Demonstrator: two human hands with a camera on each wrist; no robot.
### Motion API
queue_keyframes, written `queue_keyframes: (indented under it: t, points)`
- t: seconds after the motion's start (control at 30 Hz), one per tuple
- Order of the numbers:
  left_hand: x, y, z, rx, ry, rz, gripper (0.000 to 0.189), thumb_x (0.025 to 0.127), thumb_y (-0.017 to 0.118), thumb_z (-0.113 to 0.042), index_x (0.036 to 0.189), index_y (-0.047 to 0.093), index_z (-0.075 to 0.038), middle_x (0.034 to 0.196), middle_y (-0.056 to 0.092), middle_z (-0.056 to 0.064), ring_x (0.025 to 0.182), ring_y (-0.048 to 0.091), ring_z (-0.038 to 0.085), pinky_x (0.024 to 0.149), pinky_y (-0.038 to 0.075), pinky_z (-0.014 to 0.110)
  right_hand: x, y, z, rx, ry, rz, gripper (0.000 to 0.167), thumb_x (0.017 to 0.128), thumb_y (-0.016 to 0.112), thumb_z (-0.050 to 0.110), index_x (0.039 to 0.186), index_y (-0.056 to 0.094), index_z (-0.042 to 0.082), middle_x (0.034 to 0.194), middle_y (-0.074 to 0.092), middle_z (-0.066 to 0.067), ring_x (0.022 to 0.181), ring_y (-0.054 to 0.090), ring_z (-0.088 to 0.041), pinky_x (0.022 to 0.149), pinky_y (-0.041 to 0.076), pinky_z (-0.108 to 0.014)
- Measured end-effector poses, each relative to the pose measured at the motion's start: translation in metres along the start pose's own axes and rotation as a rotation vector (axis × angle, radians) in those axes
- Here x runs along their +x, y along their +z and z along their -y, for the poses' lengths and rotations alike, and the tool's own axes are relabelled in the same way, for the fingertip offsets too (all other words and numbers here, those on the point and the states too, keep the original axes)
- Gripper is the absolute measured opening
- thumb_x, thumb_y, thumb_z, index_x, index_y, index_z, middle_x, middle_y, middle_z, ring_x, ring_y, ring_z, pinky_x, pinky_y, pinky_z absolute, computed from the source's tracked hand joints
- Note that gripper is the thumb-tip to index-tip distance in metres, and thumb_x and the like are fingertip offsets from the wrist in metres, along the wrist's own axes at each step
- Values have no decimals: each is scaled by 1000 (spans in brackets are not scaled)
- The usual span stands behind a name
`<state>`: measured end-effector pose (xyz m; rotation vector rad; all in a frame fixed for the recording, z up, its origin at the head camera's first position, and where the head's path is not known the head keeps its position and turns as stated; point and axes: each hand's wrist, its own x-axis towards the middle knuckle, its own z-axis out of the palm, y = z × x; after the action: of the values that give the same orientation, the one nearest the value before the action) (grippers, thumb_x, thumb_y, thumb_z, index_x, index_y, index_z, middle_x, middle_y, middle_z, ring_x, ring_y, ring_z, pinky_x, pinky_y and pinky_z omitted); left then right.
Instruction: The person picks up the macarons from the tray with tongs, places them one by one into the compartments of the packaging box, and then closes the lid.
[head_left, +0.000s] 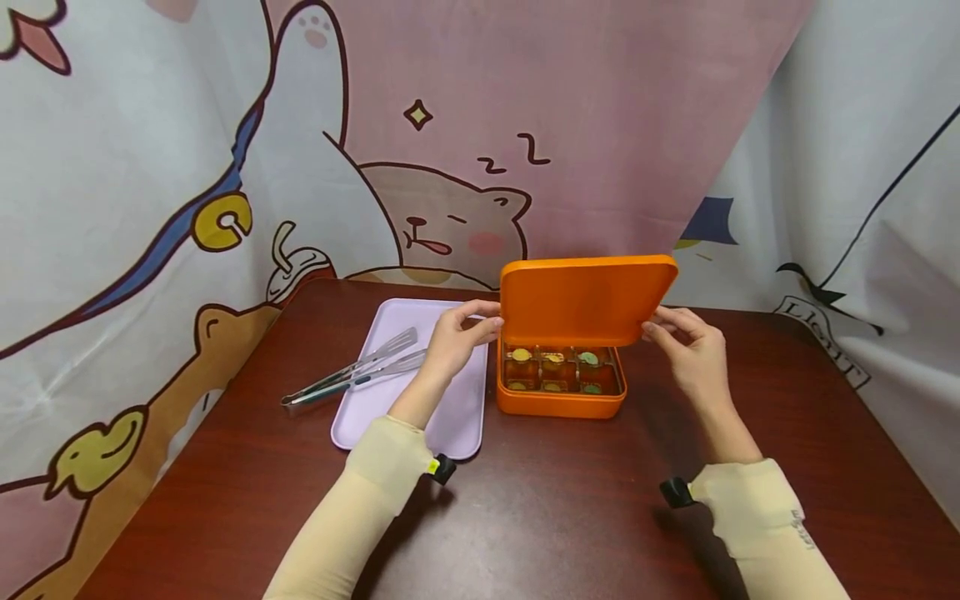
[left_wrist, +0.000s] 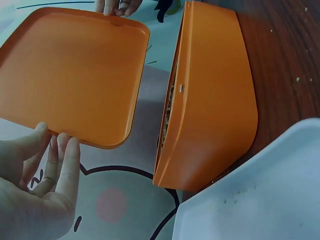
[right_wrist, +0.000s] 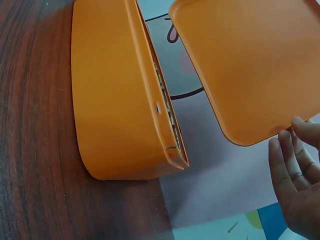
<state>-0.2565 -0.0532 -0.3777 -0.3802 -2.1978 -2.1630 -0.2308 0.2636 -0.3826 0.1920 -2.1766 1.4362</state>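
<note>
An orange lid is held tilted up above an orange box, its inner side facing me. My left hand pinches the lid's left edge between thumb and fingers. On the opposite edge, my right hand grips it the same way. Both wrist views show the lid raised apart from the box at the front. Inside the box are divided compartments with several small wrapped pieces, yellowish and green; the lid hides the back of the box.
Left of the box lies a lilac tray. Metal tongs rest across its left side, handle end over the table. The dark wooden table meets a printed curtain behind the box.
</note>
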Motion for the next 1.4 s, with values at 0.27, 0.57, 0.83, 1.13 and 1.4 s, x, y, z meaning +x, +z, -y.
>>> queue_keyframes:
  t: [0.27, 0.57, 0.83, 1.13, 1.4]
  points:
    - [-2, -6, 0, 183, 66, -56, 24, 89, 71, -5, 112, 73, 1, 110, 73, 20, 87, 71, 16, 82, 57, 25, -4, 4, 3, 14, -13, -8, 21, 94, 66, 4, 109, 71, -9, 87, 65, 26, 78, 66, 11, 76, 50, -6]
    - [-2, -10, 5, 355, 167, -94, 23, 90, 71, -6, 112, 75, -4, 111, 74, 15, 99, 72, 32, 90, 56, 43, -8, -1, 3, 472, -2, 211, 28, 106, 45, 16, 115, 71, 8, 108, 75, 7, 99, 73, -7, 87, 55, -21]
    - [-1, -8, 11, 338, 83, -118, 26, 88, 71, -2, 113, 75, -4, 118, 73, 15, 97, 74, 29, 82, 59, 31, -8, -3, 13, 413, 243, 377, 67, 106, 35, 44, 143, 45, -11, 123, 68, 10, 105, 67, 3, 87, 53, -17]
    - [0, -1, 15, 366, 15, -88, 32, 90, 66, -9, 122, 71, -4, 128, 67, 17, 99, 74, 30, 83, 59, 35, -5, 5, 14, 25, 392, 419, 61, 102, 54, 39, 152, 40, 6, 153, 43, -23, 102, 60, 8, 81, 51, -9]
    - [5, 13, 32, 462, 16, 2, 42, 87, 70, -1, 128, 63, 7, 134, 58, 26, 112, 68, 37, 92, 56, 37, -4, 20, -10, -126, 372, 376, 55, 104, 52, 28, 153, 38, 7, 154, 43, -20, 137, 48, -35, 85, 46, -8]
